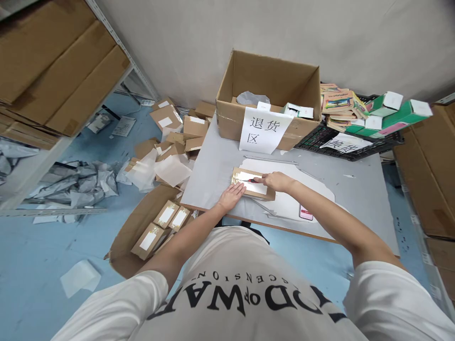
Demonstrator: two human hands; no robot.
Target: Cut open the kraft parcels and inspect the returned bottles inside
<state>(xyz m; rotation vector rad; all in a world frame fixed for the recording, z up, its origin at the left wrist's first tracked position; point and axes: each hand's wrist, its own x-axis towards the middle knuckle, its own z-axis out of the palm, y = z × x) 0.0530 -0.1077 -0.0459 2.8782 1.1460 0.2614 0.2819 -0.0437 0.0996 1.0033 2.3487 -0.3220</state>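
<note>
A small brown cardboard box (269, 193) with a white label and tape lies on the table in front of me. My right hand (279, 181) is closed around a utility knife (253, 180) with a red and black handle, and its tip is over the label on the box top. My left hand (232, 196) lies flat with its fingers stretched out, against the near left side of the box. Under the box are white sheets (284, 168). A phone with a pink and white screen (305, 212) lies to the right.
A large open carton (227, 124) with a paper sign stands at the back. Beside it, a black crate (382, 148) holds booklets and green-white boxes. Left of the table (202, 187) are discarded boxes (195, 127) and a floor carton (126, 241) with small boxes. Shelving (39, 173) stands far left.
</note>
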